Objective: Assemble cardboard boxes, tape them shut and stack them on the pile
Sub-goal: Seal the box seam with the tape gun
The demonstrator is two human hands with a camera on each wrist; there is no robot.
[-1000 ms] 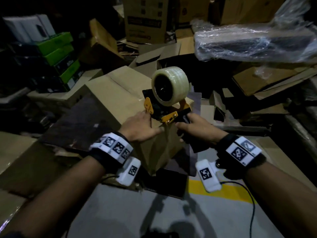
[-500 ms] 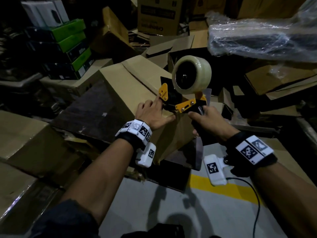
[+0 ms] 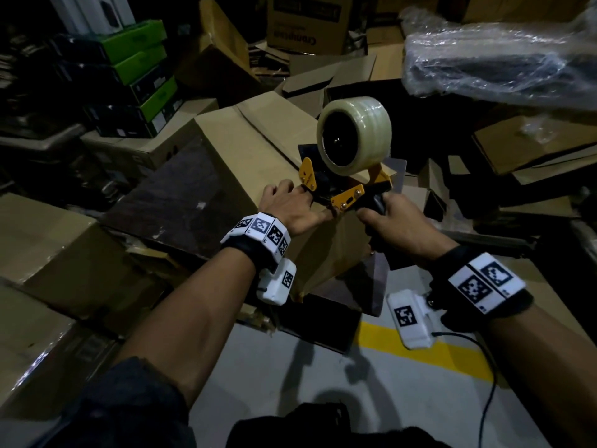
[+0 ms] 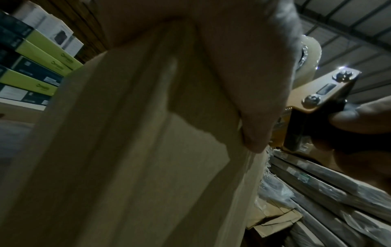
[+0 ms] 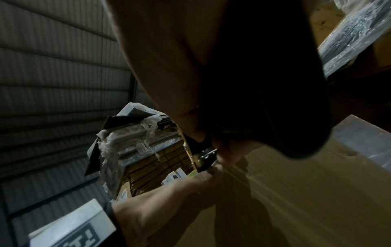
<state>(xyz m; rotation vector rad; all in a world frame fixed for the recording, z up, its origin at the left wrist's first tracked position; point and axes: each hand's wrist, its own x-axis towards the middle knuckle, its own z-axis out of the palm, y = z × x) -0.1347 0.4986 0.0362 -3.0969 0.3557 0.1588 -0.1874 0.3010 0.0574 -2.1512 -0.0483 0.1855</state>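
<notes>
A brown cardboard box [image 3: 245, 150] lies in front of me, its top flaps folded shut along a middle seam. A tape dispenser [image 3: 347, 197] with a yellow frame and a clear tape roll [image 3: 358, 130] sits at the box's near top edge. My right hand [image 3: 397, 224] grips its black handle [image 5: 264, 83]. My left hand [image 3: 287, 208] rests on the box top beside the dispenser. In the left wrist view its thumb [image 4: 253, 130] presses down on the box's side face [image 4: 127, 167], right next to the yellow frame [image 4: 330, 93].
Green and black cartons [image 3: 129, 79] are stacked at the back left. A plastic-wrapped bundle [image 3: 500, 66] lies at the upper right. Flattened cardboard [image 3: 48, 253] covers the left side. A printed carton [image 3: 307, 24] stands behind. A yellow line [image 3: 436, 354] crosses the grey floor.
The view has shifted, so box, hands and dispenser sit further right and higher in frame. Both hands keep their places at the box's near edge.
</notes>
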